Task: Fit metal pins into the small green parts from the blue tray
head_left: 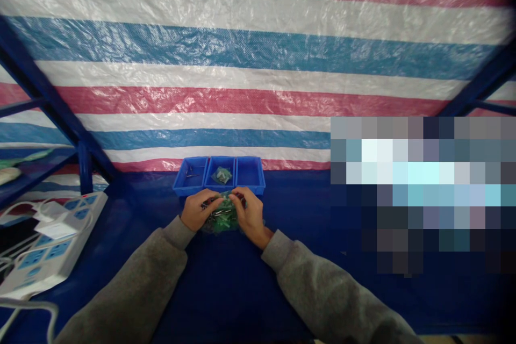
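My left hand [198, 210] and my right hand [250, 216] are close together over the blue table, with a clear plastic bag [223, 220] between them. Fingers and thumb of each hand pinch the upper part of the bag from either side. Inside it, shiny slender metal pieces and something green show through the plastic; their exact kind is too small to make out. Just beyond my hands stand three joined blue bins. A few thin metal pieces lie in the left bin [191, 176], a small plastic packet [222, 174] lies in the middle one, and the right bin [249, 173] shows its bare floor.
At the left, a white power strip [76, 247] with blue sockets holds a white plug and trailing cables. Blue metal frame bars [84, 166] rise at both sides. A striped plastic sheet [242, 54] hangs behind the blue table [237, 290]. A pixelated patch hides the right side.
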A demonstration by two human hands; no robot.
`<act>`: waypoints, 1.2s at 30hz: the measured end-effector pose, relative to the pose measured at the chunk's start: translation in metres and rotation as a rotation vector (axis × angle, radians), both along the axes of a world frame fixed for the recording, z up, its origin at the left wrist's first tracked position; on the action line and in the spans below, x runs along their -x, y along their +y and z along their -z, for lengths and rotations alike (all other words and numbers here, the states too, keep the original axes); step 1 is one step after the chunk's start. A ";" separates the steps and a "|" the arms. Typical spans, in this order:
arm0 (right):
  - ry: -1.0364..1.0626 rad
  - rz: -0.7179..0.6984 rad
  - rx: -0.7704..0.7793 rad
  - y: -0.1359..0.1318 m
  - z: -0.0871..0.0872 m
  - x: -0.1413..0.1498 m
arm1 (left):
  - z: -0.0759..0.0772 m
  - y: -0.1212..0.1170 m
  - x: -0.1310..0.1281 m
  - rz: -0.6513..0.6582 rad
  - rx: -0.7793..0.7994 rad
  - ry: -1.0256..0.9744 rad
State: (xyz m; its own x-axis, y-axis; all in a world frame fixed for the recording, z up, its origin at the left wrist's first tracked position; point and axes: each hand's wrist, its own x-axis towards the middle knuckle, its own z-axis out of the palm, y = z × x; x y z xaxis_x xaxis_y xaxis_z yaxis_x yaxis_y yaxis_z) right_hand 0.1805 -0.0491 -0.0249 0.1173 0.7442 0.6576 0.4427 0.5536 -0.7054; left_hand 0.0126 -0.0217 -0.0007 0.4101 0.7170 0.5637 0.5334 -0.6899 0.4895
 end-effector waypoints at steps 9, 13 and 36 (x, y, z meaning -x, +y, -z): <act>0.033 0.130 0.028 -0.007 0.000 -0.029 | 0.000 -0.001 0.003 -0.073 -0.003 -0.048; 0.020 0.155 0.075 0.002 0.009 -0.029 | 0.001 -0.001 0.003 -0.071 -0.010 -0.050; -0.078 -0.181 -0.026 -0.007 0.006 -0.009 | 0.011 0.008 0.005 -0.073 0.033 -0.055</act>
